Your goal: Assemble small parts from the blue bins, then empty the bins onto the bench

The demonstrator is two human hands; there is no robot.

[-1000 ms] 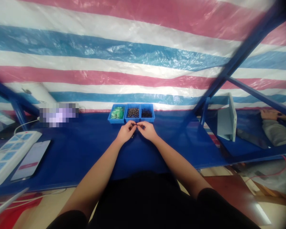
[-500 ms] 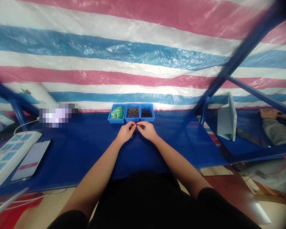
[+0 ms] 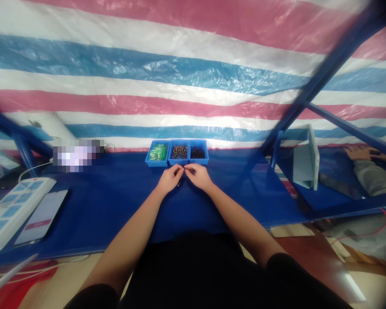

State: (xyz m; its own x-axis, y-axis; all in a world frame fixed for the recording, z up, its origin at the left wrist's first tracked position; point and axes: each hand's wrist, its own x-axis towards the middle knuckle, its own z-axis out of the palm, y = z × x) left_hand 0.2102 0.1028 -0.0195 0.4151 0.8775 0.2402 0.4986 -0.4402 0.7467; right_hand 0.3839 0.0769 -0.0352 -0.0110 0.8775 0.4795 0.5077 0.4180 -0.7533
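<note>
Pinching a tiny dark part [image 3: 184, 170] between my fingertips [image 3: 180, 169], I hold my left hand [image 3: 170, 178] and right hand [image 3: 197, 176] close together above the blue worktop [image 3: 109, 206]. The fingers of both hands are closed on it, not released, though the part is too small to tell what it is or whether I hold one piece or two. A dark sliver [image 3: 179, 184] shows just below my left hand, and I cannot tell if it belongs to the same part. Just ahead of my hands stand three joined blue trays: a green-filled tray [image 3: 149, 162], a tray of dark brown beads [image 3: 173, 164] and a tray of near-black pieces [image 3: 203, 162]. The step in hand looks like close two-handed work on this one small part, and the next move seems to call for a steady pinch and small finger motions, not a long reach. Off to my left lie a white power strip [image 3: 19, 210] and a phone [image 3: 41, 214]
</note>
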